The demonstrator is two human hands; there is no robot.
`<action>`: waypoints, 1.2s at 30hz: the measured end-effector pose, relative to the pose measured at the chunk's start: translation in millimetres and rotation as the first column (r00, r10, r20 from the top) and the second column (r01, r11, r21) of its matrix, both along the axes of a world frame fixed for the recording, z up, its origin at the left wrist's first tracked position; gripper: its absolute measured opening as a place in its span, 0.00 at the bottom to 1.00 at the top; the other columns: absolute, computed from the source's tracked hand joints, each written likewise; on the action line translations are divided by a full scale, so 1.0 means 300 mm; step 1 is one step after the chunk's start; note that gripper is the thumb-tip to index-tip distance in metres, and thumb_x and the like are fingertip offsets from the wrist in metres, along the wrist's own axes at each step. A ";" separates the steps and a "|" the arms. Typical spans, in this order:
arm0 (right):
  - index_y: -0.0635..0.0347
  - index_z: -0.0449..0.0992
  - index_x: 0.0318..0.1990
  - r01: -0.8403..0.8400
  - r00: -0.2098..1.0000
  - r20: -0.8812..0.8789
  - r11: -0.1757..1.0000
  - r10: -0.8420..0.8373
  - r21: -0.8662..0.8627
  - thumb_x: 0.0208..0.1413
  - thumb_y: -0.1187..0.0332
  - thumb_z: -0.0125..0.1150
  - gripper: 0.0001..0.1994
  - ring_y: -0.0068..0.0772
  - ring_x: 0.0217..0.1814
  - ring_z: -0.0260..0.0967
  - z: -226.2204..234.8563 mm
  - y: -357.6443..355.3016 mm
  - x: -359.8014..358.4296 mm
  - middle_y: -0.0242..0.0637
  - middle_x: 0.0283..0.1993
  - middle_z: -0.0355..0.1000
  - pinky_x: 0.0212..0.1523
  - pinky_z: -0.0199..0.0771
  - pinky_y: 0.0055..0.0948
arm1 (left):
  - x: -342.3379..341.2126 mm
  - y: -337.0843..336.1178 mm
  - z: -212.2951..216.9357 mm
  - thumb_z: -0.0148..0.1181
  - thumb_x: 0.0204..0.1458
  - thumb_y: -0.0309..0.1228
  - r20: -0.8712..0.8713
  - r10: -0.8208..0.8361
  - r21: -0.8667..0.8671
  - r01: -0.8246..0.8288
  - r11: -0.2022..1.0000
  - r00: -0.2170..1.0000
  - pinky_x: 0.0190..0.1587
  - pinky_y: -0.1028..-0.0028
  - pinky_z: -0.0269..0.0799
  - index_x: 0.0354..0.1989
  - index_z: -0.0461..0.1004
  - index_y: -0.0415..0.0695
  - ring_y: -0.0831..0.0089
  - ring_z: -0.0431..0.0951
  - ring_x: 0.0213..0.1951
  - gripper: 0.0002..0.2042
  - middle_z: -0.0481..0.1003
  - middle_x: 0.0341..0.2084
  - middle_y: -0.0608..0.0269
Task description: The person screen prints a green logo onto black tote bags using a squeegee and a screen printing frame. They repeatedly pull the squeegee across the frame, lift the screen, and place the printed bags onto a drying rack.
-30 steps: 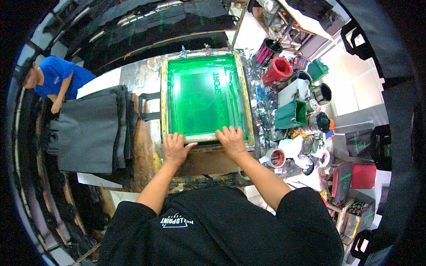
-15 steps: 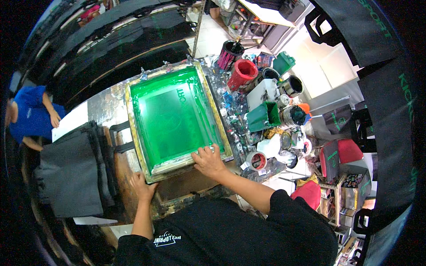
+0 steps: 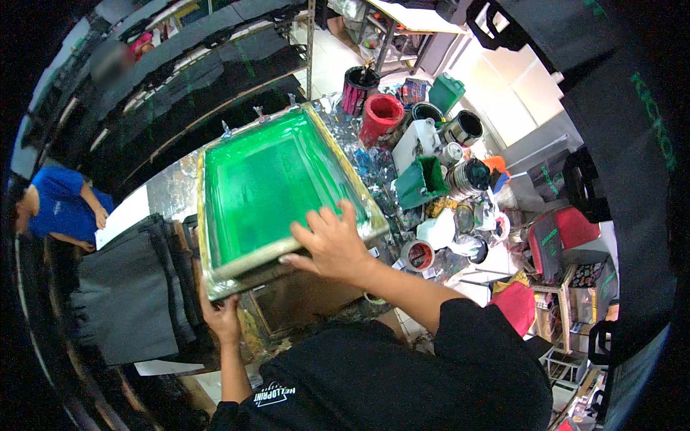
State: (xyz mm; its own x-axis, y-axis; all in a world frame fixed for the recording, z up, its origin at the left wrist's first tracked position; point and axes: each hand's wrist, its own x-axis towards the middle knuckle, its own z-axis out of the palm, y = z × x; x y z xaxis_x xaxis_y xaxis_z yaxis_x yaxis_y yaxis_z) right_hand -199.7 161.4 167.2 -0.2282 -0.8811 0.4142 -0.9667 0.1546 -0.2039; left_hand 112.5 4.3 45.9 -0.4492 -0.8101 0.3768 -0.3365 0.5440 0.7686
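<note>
A screen printing frame (image 3: 290, 253) with pale, ink-stained edges lies tilted on the table, its near edge raised. Green ink (image 3: 251, 190) covers its mesh. My right hand (image 3: 334, 248) grips that near edge, fingers over the top and thumb against the front side. At the near left corner of the frame is my left hand (image 3: 221, 322), thumb apart and fingers partly hidden behind the corner; whether it holds anything is not visible. Below the raised edge a brown board (image 3: 302, 302) shows. Black fabric bags (image 3: 129, 294) lie stacked left of the frame.
Ink containers crowd the table's right side, among them a red bucket (image 3: 381, 118), a green container (image 3: 420, 183) and a tape roll (image 3: 417, 255). Hinge clamps (image 3: 259, 113) line the far edge. A person in blue (image 3: 61, 205) stands at left. Black bags (image 3: 640, 215) hang at right.
The frame's near edge has risen off the board, held by my right hand. My left hand's fingers have gone behind the near left corner. The whole view has shifted slightly.
</note>
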 end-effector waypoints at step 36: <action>0.58 0.84 0.32 -0.022 0.978 -0.204 0.950 -0.044 -0.310 0.64 0.31 0.53 0.35 0.50 0.37 0.82 0.511 -0.505 -0.298 0.48 0.30 0.82 0.51 0.65 0.52 | -0.222 -0.419 0.012 0.67 0.60 0.34 0.136 0.068 0.119 -0.084 0.989 0.988 0.47 0.56 0.78 0.48 0.82 0.33 0.46 0.86 0.42 0.16 0.84 0.39 0.37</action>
